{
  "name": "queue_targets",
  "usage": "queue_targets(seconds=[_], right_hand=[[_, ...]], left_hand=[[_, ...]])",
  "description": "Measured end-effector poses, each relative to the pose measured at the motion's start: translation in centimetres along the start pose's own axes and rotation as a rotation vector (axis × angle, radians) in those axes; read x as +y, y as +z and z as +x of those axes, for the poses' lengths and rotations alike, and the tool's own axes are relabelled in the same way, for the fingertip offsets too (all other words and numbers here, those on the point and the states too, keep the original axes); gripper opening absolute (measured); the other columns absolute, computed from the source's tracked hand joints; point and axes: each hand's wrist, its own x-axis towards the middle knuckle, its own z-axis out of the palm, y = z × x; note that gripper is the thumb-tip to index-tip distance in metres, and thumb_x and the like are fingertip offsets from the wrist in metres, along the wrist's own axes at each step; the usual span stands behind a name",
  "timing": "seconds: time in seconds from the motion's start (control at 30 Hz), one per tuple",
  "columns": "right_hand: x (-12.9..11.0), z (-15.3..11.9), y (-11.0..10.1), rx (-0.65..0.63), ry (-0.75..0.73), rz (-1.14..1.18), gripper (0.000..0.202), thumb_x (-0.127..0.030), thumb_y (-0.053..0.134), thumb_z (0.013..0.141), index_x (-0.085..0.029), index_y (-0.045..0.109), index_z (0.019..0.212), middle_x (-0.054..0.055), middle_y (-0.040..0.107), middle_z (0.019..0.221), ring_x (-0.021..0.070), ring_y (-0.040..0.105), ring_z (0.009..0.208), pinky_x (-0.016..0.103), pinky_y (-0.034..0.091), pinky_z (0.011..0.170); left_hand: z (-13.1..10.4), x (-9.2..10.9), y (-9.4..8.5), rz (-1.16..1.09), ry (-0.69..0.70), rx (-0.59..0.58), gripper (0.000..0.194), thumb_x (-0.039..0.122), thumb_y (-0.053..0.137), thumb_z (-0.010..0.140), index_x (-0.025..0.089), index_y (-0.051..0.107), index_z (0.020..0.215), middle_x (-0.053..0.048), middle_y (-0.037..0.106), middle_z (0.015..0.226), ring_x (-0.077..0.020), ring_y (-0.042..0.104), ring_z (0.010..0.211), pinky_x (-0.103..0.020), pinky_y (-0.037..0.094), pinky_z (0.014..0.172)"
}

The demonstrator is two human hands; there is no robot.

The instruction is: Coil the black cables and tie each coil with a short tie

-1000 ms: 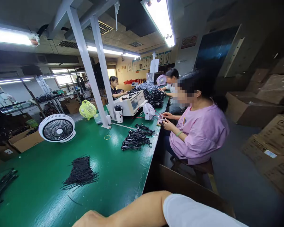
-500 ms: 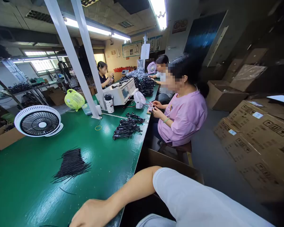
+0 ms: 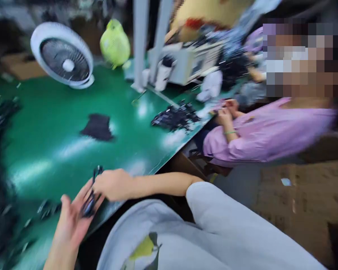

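Note:
My right hand (image 3: 114,184) is closed round a small dark coiled cable (image 3: 88,206) with connector ends, at the table's near edge. Under it, palm up, lies my left hand (image 3: 74,219), its thumb and fingers spread, with the cable's lower part against its fingers. Whether those fingers grip the cable is blurred. Beyond my hands, a flat bundle of short black strips (image 3: 98,126) lies on the green table (image 3: 59,150). A pile of black cables (image 3: 174,117) sits farther right, and a large dark cable heap (image 3: 0,195) fills the left edge.
At the back stand a white fan (image 3: 68,65), a green fan (image 3: 115,43), a bottle (image 3: 163,73), a white instrument (image 3: 183,62) and two upright posts. A person in a pink shirt (image 3: 259,135) sits at the right, hands over the table edge. Cardboard boxes (image 3: 307,198) stand behind.
The view has turned down and left. My left hand has come into view, and my right hand now shows fully, with the cable held at my left hand.

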Motion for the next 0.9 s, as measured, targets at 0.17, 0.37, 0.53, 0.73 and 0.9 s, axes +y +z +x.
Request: queue_targets(seconds=[0.17, 0.37, 0.53, 0.73, 0.9], right_hand=[[1.4, -0.2, 3.8, 0.163, 0.122, 0.683, 0.024, -0.027, 0.045, 0.092, -0.017, 0.055, 0.074, 0.005, 0.061, 0.080, 0.0148, 0.053, 0.078, 0.028, 0.042, 0.074], [1.4, -0.4, 5.3, -0.055, 0.476, 1.442, 0.035, -0.052, 0.046, 0.088, -0.020, 0.049, 0.075, -0.008, 0.031, 0.057, 0.0078, 0.020, 0.046, 0.022, 0.024, 0.046], [1.9, -0.4, 4.3, 0.241, 0.271, 0.599, 0.030, -0.036, 0.044, 0.096, -0.017, 0.062, 0.083, 0.005, 0.062, 0.083, 0.0144, 0.056, 0.078, 0.027, 0.043, 0.075], [3.2, 0.0, 3.6, 0.368, -0.027, 0.044, 0.035, -0.029, 0.040, 0.100, -0.022, 0.054, 0.131, 0.011, 0.059, 0.130, 0.0206, 0.052, 0.121, 0.038, 0.042, 0.101], [4.6, 1.5, 1.1, 0.194, -0.257, -0.161, 0.028, -0.026, 0.046, 0.098, -0.021, 0.059, 0.123, 0.007, 0.061, 0.126, 0.0230, 0.051, 0.122, 0.057, 0.019, 0.116]], left_hand=[[-2.0, -2.9, 0.2, -0.355, 0.069, 0.034, 0.062, 0.041, 0.077, 0.077, 0.025, 0.057, 0.134, -0.009, 0.060, 0.139, -0.0282, 0.049, 0.134, -0.041, 0.035, 0.114], [-1.0, -4.2, 1.7, -0.175, 0.196, 0.166, 0.040, 0.041, 0.059, 0.092, 0.022, 0.062, 0.126, -0.009, 0.065, 0.132, -0.0240, 0.053, 0.130, -0.039, 0.033, 0.115], [-0.2, -4.3, 1.7, -0.485, -0.037, 0.165, 0.035, 0.044, 0.068, 0.084, 0.019, 0.067, 0.109, -0.007, 0.071, 0.115, -0.0220, 0.066, 0.106, -0.032, 0.053, 0.089], [0.9, -3.7, 0.5, -0.686, -0.137, 0.170, 0.034, 0.042, 0.077, 0.075, 0.017, 0.068, 0.096, -0.003, 0.071, 0.081, -0.0140, 0.066, 0.069, -0.024, 0.053, 0.064], [0.7, -3.4, -0.3, -0.383, -0.072, 0.054, 0.032, 0.046, 0.070, 0.081, 0.015, 0.070, 0.089, -0.004, 0.070, 0.077, -0.0131, 0.062, 0.066, -0.026, 0.052, 0.068]])
